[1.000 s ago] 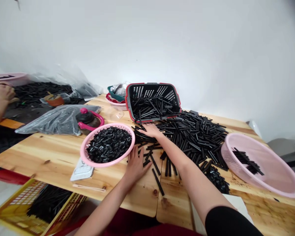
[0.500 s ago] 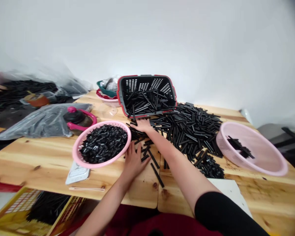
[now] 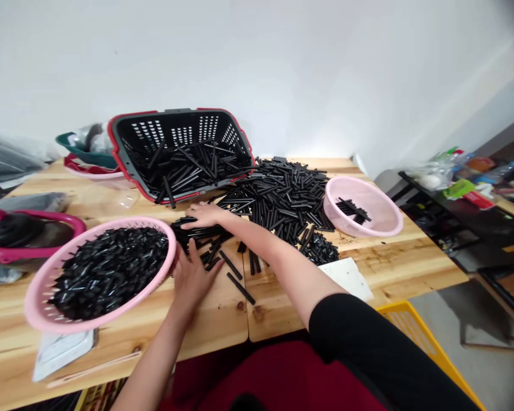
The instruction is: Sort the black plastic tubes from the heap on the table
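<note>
My right hand (image 3: 205, 214) reaches across to the left with fingers spread flat over some black tubes (image 3: 199, 233), just in front of the tipped basket. My left hand (image 3: 192, 274) rests on the wood beside the right rim of a pink basket (image 3: 38, 288), thumb and fingers apart. Short black pieces (image 3: 111, 268) fill that pink basket. A dark grey basket with a red edge (image 3: 171, 114) lies tilted toward me, with long black tubes (image 3: 197, 165) in it. A big heap of black tubes (image 3: 282, 194) spreads over the table to its right.
A pink bowl (image 3: 389, 222) with a few tubes stands at the right. Small black pieces (image 3: 321, 248) lie near a white sheet (image 3: 346, 277). At the left are a pink-handled pot (image 3: 25, 237) and a flat white packet (image 3: 64, 348). A yellow crate (image 3: 428, 342) stands below the table's right side.
The view has swung right, so the table's things sit further left and a cluttered side table shows at the right. My right hand stays over the tubes, my left beside the pink basket.
</note>
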`<state>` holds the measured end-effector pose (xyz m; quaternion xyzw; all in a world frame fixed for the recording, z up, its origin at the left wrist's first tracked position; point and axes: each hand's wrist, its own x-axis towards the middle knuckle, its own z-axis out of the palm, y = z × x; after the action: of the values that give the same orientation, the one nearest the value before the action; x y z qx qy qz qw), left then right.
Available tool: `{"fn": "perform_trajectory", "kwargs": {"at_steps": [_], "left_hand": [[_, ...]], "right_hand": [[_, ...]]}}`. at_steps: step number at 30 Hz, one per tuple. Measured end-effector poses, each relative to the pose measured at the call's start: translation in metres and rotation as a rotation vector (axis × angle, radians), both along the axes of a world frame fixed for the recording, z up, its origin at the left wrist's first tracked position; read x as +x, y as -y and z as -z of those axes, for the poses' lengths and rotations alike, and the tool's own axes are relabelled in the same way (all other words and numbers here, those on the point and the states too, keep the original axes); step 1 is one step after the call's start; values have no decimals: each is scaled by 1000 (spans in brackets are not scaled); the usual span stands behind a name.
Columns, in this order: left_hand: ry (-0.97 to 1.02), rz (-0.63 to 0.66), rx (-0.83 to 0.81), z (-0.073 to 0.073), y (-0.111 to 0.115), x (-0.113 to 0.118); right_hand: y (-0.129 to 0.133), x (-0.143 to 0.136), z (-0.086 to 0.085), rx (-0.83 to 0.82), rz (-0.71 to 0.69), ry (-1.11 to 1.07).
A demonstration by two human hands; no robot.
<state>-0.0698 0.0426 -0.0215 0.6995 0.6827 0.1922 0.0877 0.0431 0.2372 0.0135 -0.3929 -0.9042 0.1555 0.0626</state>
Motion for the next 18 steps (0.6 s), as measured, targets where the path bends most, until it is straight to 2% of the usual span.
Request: {"fn": "perform_trajectory", "kwargs": {"at_steps": [4, 7, 10, 13, 15, 18], "left_hand": [[18, -29, 1, 1, -11, 3], [19, -35, 20, 5, -18, 4], [9, -3, 29, 9, -23, 2], [30, 99, 58, 10, -23, -2], [66, 145, 101, 10, -19, -4], [102, 141, 150, 8, -9, -6]], "right_hand": [[24, 28, -14, -79, -168, 68], [44, 46, -17, -24, -259, 62], [57, 53, -14, -21, -230, 104], [65, 52, -13, -61, -172, 170], [70, 50, -15, -94, -156, 198], [75, 47, -19, -124, -136, 234]]}}
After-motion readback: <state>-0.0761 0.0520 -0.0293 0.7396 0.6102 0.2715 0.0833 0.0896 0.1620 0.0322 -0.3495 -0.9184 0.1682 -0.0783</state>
